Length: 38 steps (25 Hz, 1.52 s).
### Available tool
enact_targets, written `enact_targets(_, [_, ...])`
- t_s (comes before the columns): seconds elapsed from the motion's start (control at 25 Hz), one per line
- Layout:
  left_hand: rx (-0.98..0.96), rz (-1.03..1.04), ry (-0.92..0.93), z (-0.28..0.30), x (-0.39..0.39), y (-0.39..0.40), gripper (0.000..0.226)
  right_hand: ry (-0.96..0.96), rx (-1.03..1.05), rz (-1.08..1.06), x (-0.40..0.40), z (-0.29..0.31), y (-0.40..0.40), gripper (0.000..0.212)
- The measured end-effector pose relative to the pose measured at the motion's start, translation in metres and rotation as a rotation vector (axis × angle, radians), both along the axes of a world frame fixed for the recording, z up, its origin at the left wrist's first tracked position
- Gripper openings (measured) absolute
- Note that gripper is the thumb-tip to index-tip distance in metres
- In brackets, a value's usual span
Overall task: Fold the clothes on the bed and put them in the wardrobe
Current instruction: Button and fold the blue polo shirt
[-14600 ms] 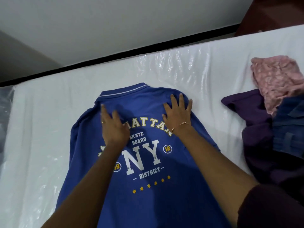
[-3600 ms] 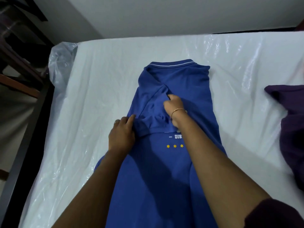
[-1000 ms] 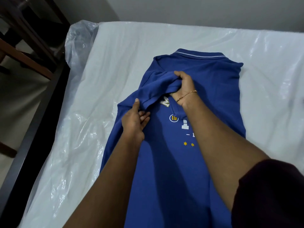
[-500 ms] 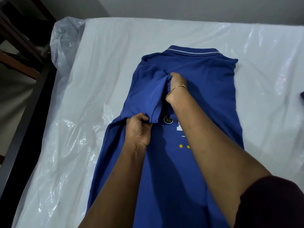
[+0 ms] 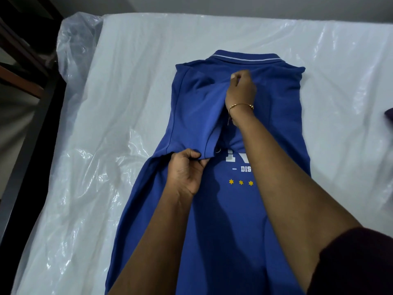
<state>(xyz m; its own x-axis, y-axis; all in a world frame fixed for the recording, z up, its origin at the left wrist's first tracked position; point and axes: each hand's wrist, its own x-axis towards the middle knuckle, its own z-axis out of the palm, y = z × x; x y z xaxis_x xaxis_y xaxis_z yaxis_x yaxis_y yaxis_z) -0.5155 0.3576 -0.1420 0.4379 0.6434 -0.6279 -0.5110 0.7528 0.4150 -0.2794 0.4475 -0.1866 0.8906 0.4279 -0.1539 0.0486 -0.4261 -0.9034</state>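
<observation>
Pinching folded sleeve point(image 5: 192, 122) of blue shirt point(image 5: 229, 231), print reading "DIS".

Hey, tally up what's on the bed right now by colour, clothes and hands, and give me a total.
Blue polo shirt: 1
Dark purple garment, only an edge showing at the right: 1
Hands gripping the shirt, left hand and right hand: 2
Total: 4
</observation>
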Motion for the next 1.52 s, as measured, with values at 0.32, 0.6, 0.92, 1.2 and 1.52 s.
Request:
enact_targets(0.32, [-0.108, -0.169, 0.077, 0.014, 0.011, -0.023, 0.028, -0.086, -0.109, -0.043, -0.016, -0.005, -0.047, 0.076])
enact_targets(0.6, [-0.181, -0.222, 0.046, 0.023, 0.008, -0.037, 0.039, 0.126, 0.064, -0.060, -0.050, -0.001, -0.074, 0.120])
enact_targets(0.92, [0.719, -0.045, 1.162, 0.037, -0.059, -0.070, 0.020, -0.614, -0.278, 0.203, -0.141, -0.003, -0.115, 0.050])
enact_targets(1.2, [1.255, -0.578, 1.767, -0.015, -0.173, -0.040, 0.016, 0.384, -0.290, 0.298, -0.269, -0.011, -0.128, 0.055])
enact_targets(1.52, [1.509, -0.632, 1.585, -0.003, -0.157, -0.124, 0.014, 0.790, 0.020, 0.001, -0.228, -0.032, -0.142, 0.020])
